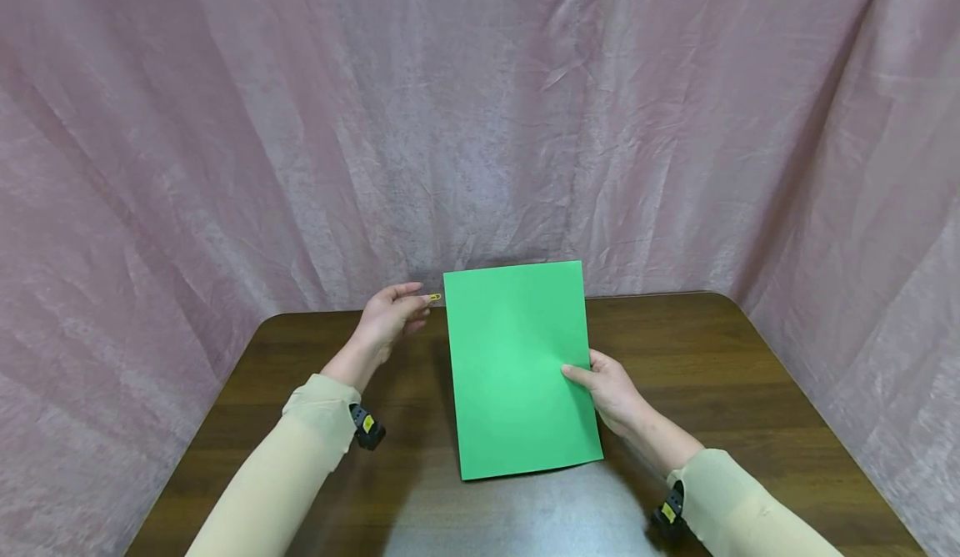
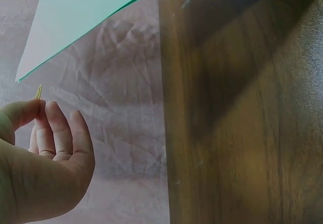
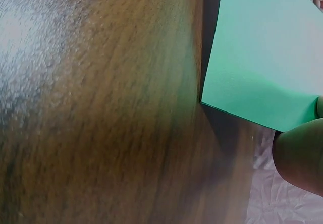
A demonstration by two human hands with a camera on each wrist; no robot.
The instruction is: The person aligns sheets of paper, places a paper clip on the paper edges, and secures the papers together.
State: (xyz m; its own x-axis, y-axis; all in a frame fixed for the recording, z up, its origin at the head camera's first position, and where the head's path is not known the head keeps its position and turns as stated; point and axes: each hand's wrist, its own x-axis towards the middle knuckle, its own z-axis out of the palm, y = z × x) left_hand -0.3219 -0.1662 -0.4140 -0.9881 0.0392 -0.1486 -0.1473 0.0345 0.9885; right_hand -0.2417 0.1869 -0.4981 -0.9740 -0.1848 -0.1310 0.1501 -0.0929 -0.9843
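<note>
Between thumb and index finger my left hand [image 1: 392, 315] pinches a small yellow paper clip [image 1: 435, 297]. In the left wrist view the paper clip [image 2: 39, 92] points up, just apart from a corner of the green paper [image 2: 75, 22]. My right hand [image 1: 613, 386] grips the right edge of the green paper [image 1: 521, 365], thumb on the front face and the other fingers mostly hidden behind. The paper stands tilted up above the table, its top edge near the curtain. In the right wrist view the paper [image 3: 262, 57] shows a lower corner, with part of my right hand [image 3: 303, 151] at its edge.
A brown wooden table [image 1: 285, 407] with rounded far corners lies beneath, glossy near the front. Pink curtains [image 1: 480, 123] hang behind it and along its sides. Each wrist wears a black camera strap [image 1: 367, 426].
</note>
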